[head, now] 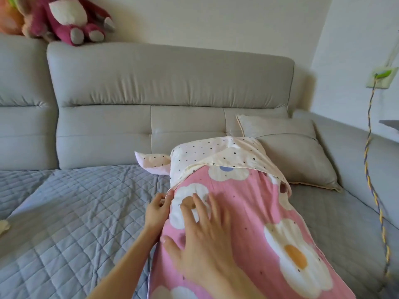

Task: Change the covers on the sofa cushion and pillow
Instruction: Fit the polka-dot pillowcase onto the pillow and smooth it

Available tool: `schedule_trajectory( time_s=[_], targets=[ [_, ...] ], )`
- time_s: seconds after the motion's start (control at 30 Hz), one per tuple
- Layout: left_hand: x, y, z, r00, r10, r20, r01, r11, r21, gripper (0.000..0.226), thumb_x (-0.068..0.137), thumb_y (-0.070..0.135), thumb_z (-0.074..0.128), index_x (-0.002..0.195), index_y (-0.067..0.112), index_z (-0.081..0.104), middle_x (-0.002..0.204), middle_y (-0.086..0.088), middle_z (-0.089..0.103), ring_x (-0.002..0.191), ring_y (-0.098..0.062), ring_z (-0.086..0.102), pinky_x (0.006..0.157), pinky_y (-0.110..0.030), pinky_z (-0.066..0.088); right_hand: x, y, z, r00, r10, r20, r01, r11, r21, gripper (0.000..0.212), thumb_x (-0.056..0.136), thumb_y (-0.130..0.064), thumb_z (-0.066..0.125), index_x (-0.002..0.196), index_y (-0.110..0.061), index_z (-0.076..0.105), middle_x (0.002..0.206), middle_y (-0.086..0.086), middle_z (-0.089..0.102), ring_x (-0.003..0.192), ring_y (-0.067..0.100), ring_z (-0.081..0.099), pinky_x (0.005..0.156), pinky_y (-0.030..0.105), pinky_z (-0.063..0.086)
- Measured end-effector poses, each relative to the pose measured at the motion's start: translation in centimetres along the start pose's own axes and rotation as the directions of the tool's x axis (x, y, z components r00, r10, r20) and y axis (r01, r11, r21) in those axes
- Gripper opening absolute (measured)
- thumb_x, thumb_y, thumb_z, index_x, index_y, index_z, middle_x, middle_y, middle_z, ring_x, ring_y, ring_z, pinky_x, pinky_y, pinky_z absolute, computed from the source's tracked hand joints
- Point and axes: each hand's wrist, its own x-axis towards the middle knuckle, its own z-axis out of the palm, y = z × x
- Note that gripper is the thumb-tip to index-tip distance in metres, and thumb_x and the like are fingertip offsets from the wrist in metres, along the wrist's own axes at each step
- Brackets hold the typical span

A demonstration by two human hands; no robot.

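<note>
A pillow lies lengthwise on the sofa seat, wrapped in a pink cover with white flowers (248,223). Its far end shows the cover's cream, dark-dotted inner side (216,155) folded back over the pillow. My left hand (157,209) pinches the cover's left edge beside the pillow. My right hand (203,231) lies flat on top of the pink cover with fingers spread, pressing it down. A beige square cushion (289,152) leans against the sofa's backrest at the right, behind the pillow.
A blue-grey quilted mat (64,212) covers the seat of the grey sofa (151,89). Plush toys (64,16) sit on the backrest top at the left. A twisted yellow-blue cord (371,169) hangs from a wall socket at the right.
</note>
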Motion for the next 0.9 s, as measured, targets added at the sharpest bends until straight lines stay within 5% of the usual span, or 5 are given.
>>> schedule_trajectory(
  time_s=[0.2, 0.37, 0.57, 0.7, 0.9],
  targets=[
    [-1.8, 1.8, -0.9, 0.972, -0.024, 0.233, 0.094, 0.951, -0.295, 0.03, 0.1, 0.026, 0.054, 0.072, 0.016, 0.056, 0.071, 0.002, 0.059, 0.066, -0.008, 0.055, 0.064, -0.022, 0.047, 2.2, -0.8, 4.0, 0.965, 0.093, 0.246, -0.035, 0.972, -0.231, 0.075, 0.059, -0.038, 0.069, 0.131, -0.021, 0.06, 0.146, 0.016, 0.048, 0.131, 0.051, 0.042, 0.099, 0.072, 0.025],
    [-7.1, 5.9, -1.7, 0.875, 0.283, 0.393, -0.349, 0.931, 0.108, 0.038, 0.101, 0.037, 0.05, 0.067, 0.021, 0.044, 0.059, 0.012, 0.044, 0.059, -0.008, 0.042, 0.059, -0.023, 0.037, 5.4, 3.1, 3.5, 0.987, 0.064, 0.147, -0.045, 0.991, -0.129, 0.053, 0.083, -0.032, 0.036, 0.127, -0.018, 0.063, 0.126, 0.005, 0.065, 0.111, 0.026, 0.063, 0.092, 0.04, 0.042],
    [-12.1, 5.8, -5.3, 0.746, 0.258, 0.614, -0.478, 0.85, 0.222, 0.019, 0.089, 0.046, 0.053, 0.073, 0.036, 0.054, 0.063, 0.012, 0.05, 0.06, -0.004, 0.048, 0.057, -0.02, 0.036, 6.8, 6.9, 1.2, 0.95, 0.132, 0.284, -0.132, 0.991, -0.017, 0.049, 0.097, -0.011, 0.056, 0.143, -0.001, 0.042, 0.149, 0.018, 0.044, 0.134, 0.02, 0.044, 0.102, 0.009, 0.034],
    [-10.1, 1.4, -6.2, 0.867, 0.08, 0.491, -0.358, 0.785, 0.505, 0.017, 0.091, 0.047, 0.05, 0.097, 0.032, 0.052, 0.078, 0.009, 0.062, 0.079, -0.018, 0.063, 0.071, -0.033, 0.046, 3.3, 5.0, 0.5, 0.956, -0.156, 0.249, 0.138, 0.986, 0.089, 0.059, 0.088, -0.045, 0.052, 0.141, -0.02, 0.049, 0.149, 0.004, 0.046, 0.14, 0.024, 0.037, 0.12, 0.034, 0.019],
    [-11.0, 0.8, -7.2, 0.799, 0.02, 0.6, -0.455, 0.672, 0.584, 0.026, 0.092, 0.047, 0.054, 0.082, 0.025, 0.046, 0.084, 0.01, 0.058, 0.078, -0.01, 0.055, 0.074, -0.028, 0.046, -1.6, 7.0, -2.4, 0.95, -0.3, 0.085, 0.267, 0.923, 0.277, 0.05, 0.088, -0.05, 0.057, 0.136, -0.039, 0.055, 0.148, -0.021, 0.042, 0.137, -0.002, 0.034, 0.116, 0.021, 0.025]
  ],
)
